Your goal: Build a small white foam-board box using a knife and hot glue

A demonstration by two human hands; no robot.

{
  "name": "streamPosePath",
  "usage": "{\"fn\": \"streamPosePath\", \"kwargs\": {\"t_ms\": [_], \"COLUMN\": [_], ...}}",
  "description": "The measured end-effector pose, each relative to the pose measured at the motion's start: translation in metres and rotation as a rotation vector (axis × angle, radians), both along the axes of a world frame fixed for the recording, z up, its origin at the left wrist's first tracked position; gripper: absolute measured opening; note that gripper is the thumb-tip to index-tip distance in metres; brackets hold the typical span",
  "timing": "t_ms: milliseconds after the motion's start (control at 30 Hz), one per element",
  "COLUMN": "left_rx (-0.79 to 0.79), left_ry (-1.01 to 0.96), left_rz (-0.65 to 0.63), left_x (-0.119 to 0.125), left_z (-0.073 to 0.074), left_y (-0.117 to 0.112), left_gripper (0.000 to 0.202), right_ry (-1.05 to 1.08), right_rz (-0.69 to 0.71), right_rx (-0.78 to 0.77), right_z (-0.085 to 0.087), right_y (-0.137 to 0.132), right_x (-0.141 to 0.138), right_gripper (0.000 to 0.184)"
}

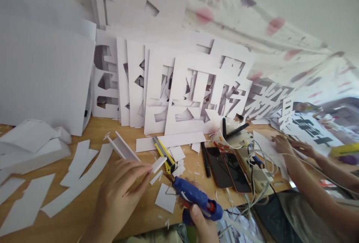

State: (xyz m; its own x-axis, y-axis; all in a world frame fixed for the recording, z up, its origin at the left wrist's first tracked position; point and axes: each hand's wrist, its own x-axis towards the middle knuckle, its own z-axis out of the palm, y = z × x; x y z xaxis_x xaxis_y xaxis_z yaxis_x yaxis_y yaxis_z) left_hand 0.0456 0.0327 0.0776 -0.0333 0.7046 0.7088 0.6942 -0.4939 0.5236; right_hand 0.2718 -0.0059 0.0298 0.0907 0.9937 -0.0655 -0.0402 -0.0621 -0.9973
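My left hand (119, 185) pinches a small white foam-board strip (159, 164) between thumb and fingertips. My right hand (206, 228) is wrapped round a blue hot glue gun (193, 194), whose nozzle points up and left, just below the strip; whether they touch I cannot tell. Behind the strip lies a yellow utility knife (165, 155) on the wooden table (137, 216). A folded white channel-shaped piece (123, 146) stands just beyond my left hand. White offcuts, including a square piece (166, 198), are scattered around the hands.
Cut-out white boards (182, 123) lean along the back. Right of the glue gun lie a black marker (205, 160), two phones (237, 172), a paper cup (220, 142) of pens and tangled cables (256, 190). Another person's hands (283, 145) rest on a white sheet at the right.
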Motion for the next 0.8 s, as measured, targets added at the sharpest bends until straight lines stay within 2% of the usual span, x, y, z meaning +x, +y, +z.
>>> {"fn": "streamPosePath", "kwargs": {"t_ms": [67, 133, 200, 267, 400, 533, 667, 800], "left_rx": [0.024, 0.031, 0.034, 0.03, 0.012, -0.009, -0.005, -0.003], "left_ry": [0.024, 0.041, 0.053, 0.06, 0.066, 0.068, 0.078, 0.085], "left_rz": [0.014, 0.026, 0.033, 0.033, 0.029, 0.039, 0.049, 0.048], "left_x": [0.0, 0.0, -0.001, -0.001, -0.001, -0.002, -0.004, -0.004], "left_z": [0.002, 0.003, 0.004, 0.004, 0.003, 0.002, 0.003, 0.004], "left_y": [0.001, 0.003, 0.004, 0.005, 0.006, 0.008, 0.009, 0.01], "left_gripper": [0.021, 0.021, 0.02, 0.019, 0.02, 0.019, 0.019, 0.021], "right_ry": [-0.056, -0.059, -0.058, -0.085, -0.126, -0.154, -0.151, -0.137], "right_rz": [-0.021, 0.023, 0.099, 0.118, 0.052, -0.059, -0.061, -0.078], "right_rx": [-0.025, -0.037, -0.028, -0.006, -0.021, -0.102, -0.128, -0.111], "right_z": [-0.004, -0.006, -0.007, -0.009, -0.014, -0.011, -0.004, -0.008], "right_y": [-0.003, -0.002, 0.001, 0.004, 0.005, 0.004, 0.008, 0.009], "right_x": [-0.002, -0.002, 0.001, 0.006, 0.009, 0.001, -0.005, -0.005], "right_gripper": [0.068, 0.073, 0.07, 0.064, 0.059, 0.065, 0.066, 0.063]}}
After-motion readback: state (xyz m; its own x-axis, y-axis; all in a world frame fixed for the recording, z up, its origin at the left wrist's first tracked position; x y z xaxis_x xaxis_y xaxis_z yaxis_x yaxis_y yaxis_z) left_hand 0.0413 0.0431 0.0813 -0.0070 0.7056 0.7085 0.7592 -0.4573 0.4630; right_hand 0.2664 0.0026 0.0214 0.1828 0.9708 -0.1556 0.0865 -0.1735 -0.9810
